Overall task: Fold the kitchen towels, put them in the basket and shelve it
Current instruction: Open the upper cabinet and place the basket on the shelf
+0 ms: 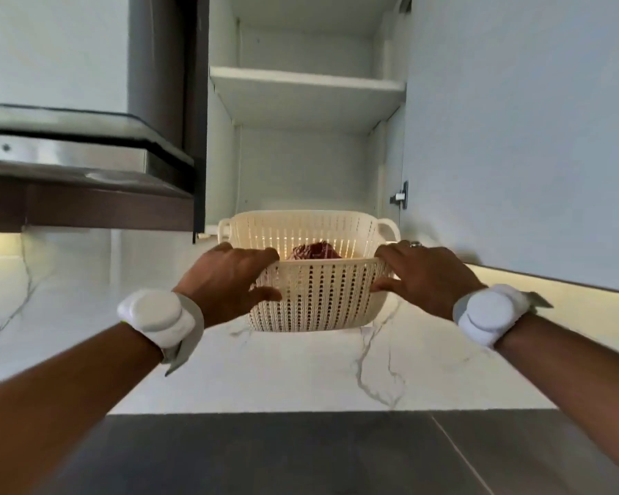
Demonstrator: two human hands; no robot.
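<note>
- Basket (318, 301): cream, slotted plastic, held up in the air in front of the open cabinet (308, 101), its far rim level with the cabinet's bottom edge.
- Left hand (226, 280): grips the basket's left side, fingers curled over the rim, thumb on the wall.
- Towel (313, 251): dark red checked cloth, lying inside the basket.
- Right hand (426, 276): grips the right side, fingers curled over the rim, thumb on the wall.

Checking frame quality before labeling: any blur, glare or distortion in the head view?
Head view: wide-angle bend splays the forearms and tilts the cabinet; soft overall, range hood smeared; warm under-cabinet glow at both edges; basket backlit through its slots; left hand and right hand readable.
</note>
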